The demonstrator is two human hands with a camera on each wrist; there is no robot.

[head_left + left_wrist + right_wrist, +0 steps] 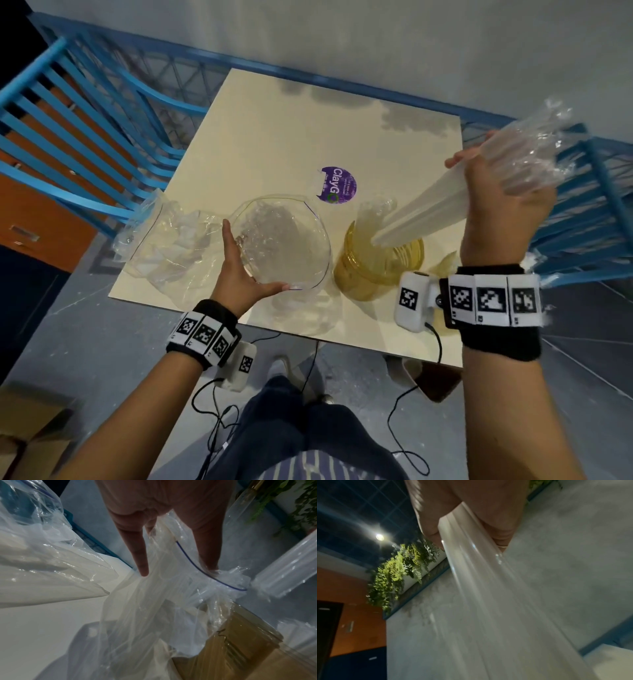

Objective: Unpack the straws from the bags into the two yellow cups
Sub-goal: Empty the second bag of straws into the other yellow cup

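Note:
My right hand (503, 195) grips a bundle of white straws (428, 209) above the table, tilted down to the left. Crumpled clear wrapping (534, 147) bunches up behind the fist. The straws' lower ends sit at the mouth of an upright yellow cup (363, 274). The right wrist view shows the straws (479, 588) running out of my fist (471, 507). My left hand (239, 270) holds a clear zip bag (284, 240) by its wide-open rim, just left of the cup. In the left wrist view the bag (145, 608) hangs between my fingers (142, 561), with the cup (231, 642) below right.
A second crumpled clear bag (161, 240) lies at the left edge of the cream table (274, 137). A purple sticker (337, 185) is on the tabletop behind the cup. A blue slatted chair (85, 120) stands left; a blue railing (599, 205) runs along the right.

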